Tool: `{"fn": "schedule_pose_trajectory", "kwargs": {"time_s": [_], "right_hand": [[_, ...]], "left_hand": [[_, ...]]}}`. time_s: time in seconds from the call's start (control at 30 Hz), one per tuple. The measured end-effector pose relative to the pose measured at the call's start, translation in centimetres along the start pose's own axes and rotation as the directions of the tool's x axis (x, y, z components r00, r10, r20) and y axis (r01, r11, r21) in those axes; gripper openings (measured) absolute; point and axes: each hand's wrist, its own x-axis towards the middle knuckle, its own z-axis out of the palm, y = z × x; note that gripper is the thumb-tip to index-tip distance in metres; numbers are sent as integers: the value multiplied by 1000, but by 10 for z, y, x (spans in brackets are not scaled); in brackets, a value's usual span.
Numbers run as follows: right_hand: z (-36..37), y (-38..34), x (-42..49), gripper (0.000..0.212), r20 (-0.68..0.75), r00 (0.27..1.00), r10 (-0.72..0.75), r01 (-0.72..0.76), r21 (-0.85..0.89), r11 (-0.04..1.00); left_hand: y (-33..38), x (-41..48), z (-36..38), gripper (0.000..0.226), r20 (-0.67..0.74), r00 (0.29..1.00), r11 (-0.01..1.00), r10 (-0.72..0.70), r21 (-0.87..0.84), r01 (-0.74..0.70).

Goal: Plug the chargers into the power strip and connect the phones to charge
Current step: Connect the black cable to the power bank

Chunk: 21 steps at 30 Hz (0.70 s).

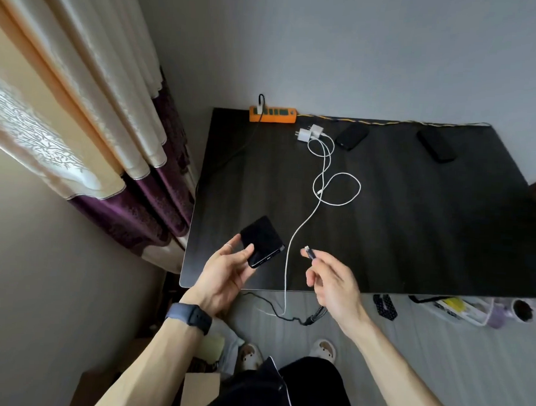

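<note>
My left hand [227, 271] holds a black phone [262, 240] over the table's near left corner, its port end turned to the right. My right hand [334, 282] pinches a dark cable plug [310, 252], tip pointing at the phone, a short gap apart. That dark cable runs down off the table edge. An orange power strip [273, 114] lies at the table's back edge with one charger [260, 108] plugged in at its left end. Two white chargers [309, 133] with white cables [338, 187] lie loose just in front of the strip. Two more black phones [352, 136] [435, 145] lie at the back.
The dark table [413, 224] stands against a grey wall. Curtains [95, 118] hang to the left. A yellow-black cord [387, 122] runs along the back edge. A white bin with clutter [458, 309] and a cup [523, 309] sit on the floor at the right.
</note>
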Motion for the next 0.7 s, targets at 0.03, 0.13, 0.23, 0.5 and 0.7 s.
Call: {"fn": "schedule_pose_trajectory", "kwargs": {"time_s": [0.03,0.13,0.23,0.5,0.7], "right_hand": [[1,2,-5,19,-8,999,-37,36,-38,999],[5,5,-18,7,3,989,-149,147,-194,970],[15,4,-24,13,23,960,-280,274,-310,910],[29,6,-27,15,57,938,-343,336,-402,852],[29,7,-25,16,47,947,-318,305,-443,843]], "left_hand": [[2,1,2,49,-9,1000,1000,7,-9,-7],[1,0,9,37,-27,1000,999,10,-38,-11],[-4,-1,15,40,-38,999,999,-18,-46,17],[-11,0,20,62,-90,996,1000,-30,-10,29],[-8,0,22,66,-108,994,999,-26,-34,23]]}}
